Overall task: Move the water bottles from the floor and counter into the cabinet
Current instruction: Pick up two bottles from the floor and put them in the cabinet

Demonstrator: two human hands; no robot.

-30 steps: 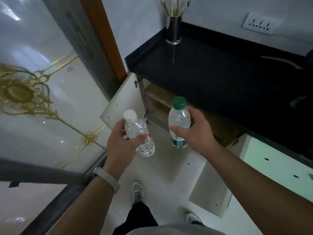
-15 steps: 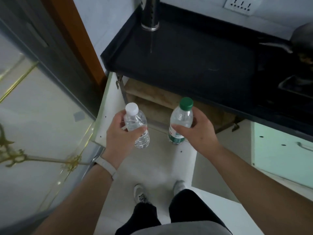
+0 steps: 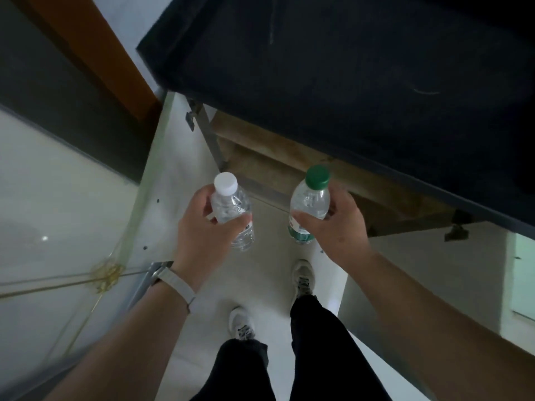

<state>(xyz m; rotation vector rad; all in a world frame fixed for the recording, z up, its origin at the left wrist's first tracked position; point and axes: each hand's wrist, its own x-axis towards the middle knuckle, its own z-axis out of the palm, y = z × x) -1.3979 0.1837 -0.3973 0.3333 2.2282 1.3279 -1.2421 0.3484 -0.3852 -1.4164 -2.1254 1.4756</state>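
Note:
My left hand [image 3: 202,235] grips a clear water bottle with a white cap [image 3: 230,208], held nearly upright. In my right hand [image 3: 335,230] is a second clear bottle with a green cap and green label [image 3: 309,201]. Both bottles hang side by side in the air in front of the open cabinet [image 3: 289,169], whose wooden inside shows beneath the black counter [image 3: 347,68]. The cabinet's depth is hidden under the counter edge.
The left cabinet door [image 3: 170,169] stands open beside my left hand, and the right door [image 3: 419,270] is open under my right forearm. A glass door with gold trim [image 3: 58,241] fills the left. My shoes [image 3: 302,277] stand on the pale floor below.
The view has tilted down and closed in on the cabinet; the counter's holder and socket left the frame. Both hands keep their bottles, now slightly further apart and nearer the cabinet opening.

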